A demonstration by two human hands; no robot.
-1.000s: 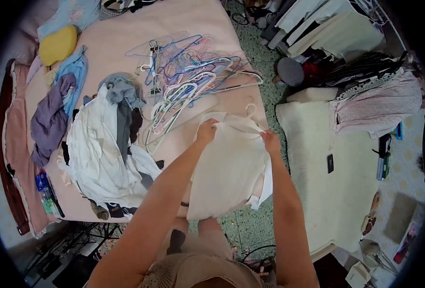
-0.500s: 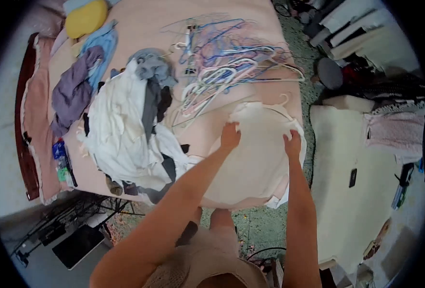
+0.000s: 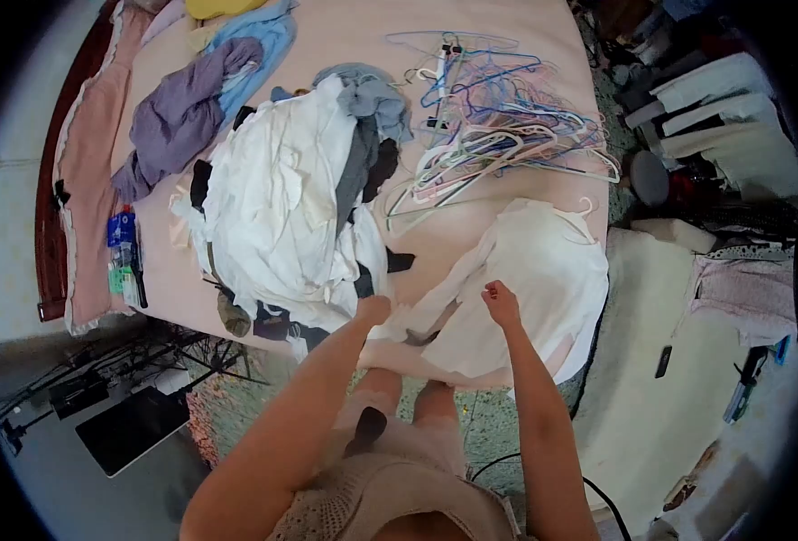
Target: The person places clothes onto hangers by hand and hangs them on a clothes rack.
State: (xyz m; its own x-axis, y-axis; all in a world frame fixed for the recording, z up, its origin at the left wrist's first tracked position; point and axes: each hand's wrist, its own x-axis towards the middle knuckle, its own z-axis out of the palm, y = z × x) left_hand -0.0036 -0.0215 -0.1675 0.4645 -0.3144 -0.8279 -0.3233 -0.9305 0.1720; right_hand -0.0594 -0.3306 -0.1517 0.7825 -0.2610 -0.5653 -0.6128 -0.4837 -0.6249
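Observation:
A long-sleeved white shirt [image 3: 543, 270] lies spread near the front right edge of the bed, with a pale hanger [image 3: 586, 209] showing its hook at the neck. My left hand [image 3: 374, 309] is closed at the end of the shirt's sleeve, which stretches left across the bed. Over the shirt's body is my right hand [image 3: 502, 304], its fingers curled and nothing visible in them. Just beyond my left hand rises a large heap of white and grey clothes [image 3: 272, 207].
Tangled hangers [image 3: 507, 126] lie at the back right of the bed. A purple garment [image 3: 182, 108] and blue cloth [image 3: 254, 63] are at the back left. Beyond the bed's right edge stands a cream padded surface [image 3: 633, 361] with a dark phone-like object [image 3: 663, 362] on it.
Both hands have moved off the shirt's upper part, left and toward me. The sleeve now stretches out to the left. The view has shifted, so the bed appears further right.

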